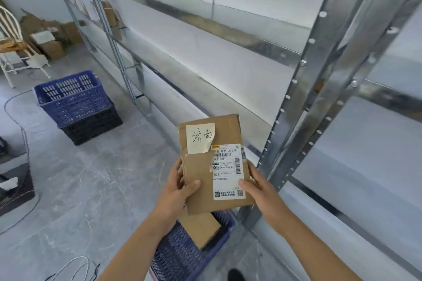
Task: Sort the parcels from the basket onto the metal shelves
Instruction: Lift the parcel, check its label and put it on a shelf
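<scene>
I hold a flat brown cardboard parcel [201, 166] upright in front of me, with a handwritten yellow note and a white shipping label on its face. My left hand [177, 191] grips its lower left edge, thumb on the front. My right hand [258, 186] grips the lower right edge, thumb on the label. Directly below, a blue plastic basket [182, 255] on the floor holds another brown parcel [199, 227]. The metal shelves [205, 18] run along the wall ahead and right, their nearest upright post [303, 98] just right of the parcel.
Two stacked crates, blue on black [75, 102], stand on the floor to the left. Cardboard boxes [49, 41] and a white chair [11, 48] fill the far left corner. Some boxes [109, 16] sit on a far shelf. Cables [20, 143] trail across the grey floor.
</scene>
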Demonstrator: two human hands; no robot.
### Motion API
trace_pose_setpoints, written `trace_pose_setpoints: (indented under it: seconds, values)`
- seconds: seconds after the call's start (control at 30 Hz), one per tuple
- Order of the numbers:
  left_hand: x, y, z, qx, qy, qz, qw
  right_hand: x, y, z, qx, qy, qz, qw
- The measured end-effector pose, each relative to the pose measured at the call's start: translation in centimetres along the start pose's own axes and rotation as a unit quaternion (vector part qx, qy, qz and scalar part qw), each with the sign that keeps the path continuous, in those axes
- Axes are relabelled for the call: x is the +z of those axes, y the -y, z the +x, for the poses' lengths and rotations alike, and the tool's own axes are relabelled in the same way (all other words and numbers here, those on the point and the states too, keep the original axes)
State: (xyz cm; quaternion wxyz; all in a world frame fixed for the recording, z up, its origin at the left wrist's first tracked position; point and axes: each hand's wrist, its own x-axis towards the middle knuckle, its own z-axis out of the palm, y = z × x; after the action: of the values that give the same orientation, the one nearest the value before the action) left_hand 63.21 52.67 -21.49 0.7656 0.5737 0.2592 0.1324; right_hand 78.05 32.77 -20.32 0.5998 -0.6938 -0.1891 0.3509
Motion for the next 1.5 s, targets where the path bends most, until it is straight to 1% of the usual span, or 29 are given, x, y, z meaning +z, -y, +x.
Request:
trace_pose_setpoints:
  seconds: [0.1,0.23,0.37,0.5,0.7,0.9,1.07,1.23,1.43,1.5]
  values:
    - [0.8,0.4,-0.7,-0.006,0.044,0.01,0.999,-0.2,-0.6,-3.4,0.012,-0.058,0.017,0.998]
    - [2.4,1.3,-2.3,-0.043,0.106,0.025,0.993,-0.8,-1.7,-8.6,0.019,-0.104,0.034,0.994]
    - [5.5,2.1,-3.3,-0.085,0.185,0.06,0.977,-2.0,-3.1,-14.0,0.023,-0.177,0.073,0.981]
    - [10.4,3.4,-4.8,-0.115,0.265,0.083,0.954,-3.7,-4.3,-20.4,0.016,-0.252,0.102,0.962]
    - [20.6,6.0,-9.4,-0.121,0.374,0.144,0.908,-8.1,-7.8,-31.5,-0.008,-0.405,0.16,0.9]
    - [31.6,9.8,-18.8,-0.133,0.477,0.175,0.851,-12.3,-11.8,-45.2,-0.009,-0.518,0.171,0.838]
    - [39.8,13.3,-28.6,-0.14,0.529,0.204,0.811,-14.9,-14.5,-57.6,-0.014,-0.579,0.188,0.793]
    - [47.0,15.7,-38.2,-0.13,0.568,0.238,0.777,-16.7,-16.7,-68.9,-0.02,-0.63,0.195,0.751]
    - [54.4,17.3,-48.1,-0.102,0.62,0.245,0.738,-18.7,-17.9,-80.5,-0.021,-0.683,0.186,0.706]
    - [56.3,17.6,-49.7,-0.093,0.631,0.24,0.732,-19.5,-17.7,-82.8,-0.021,-0.696,0.182,0.694]
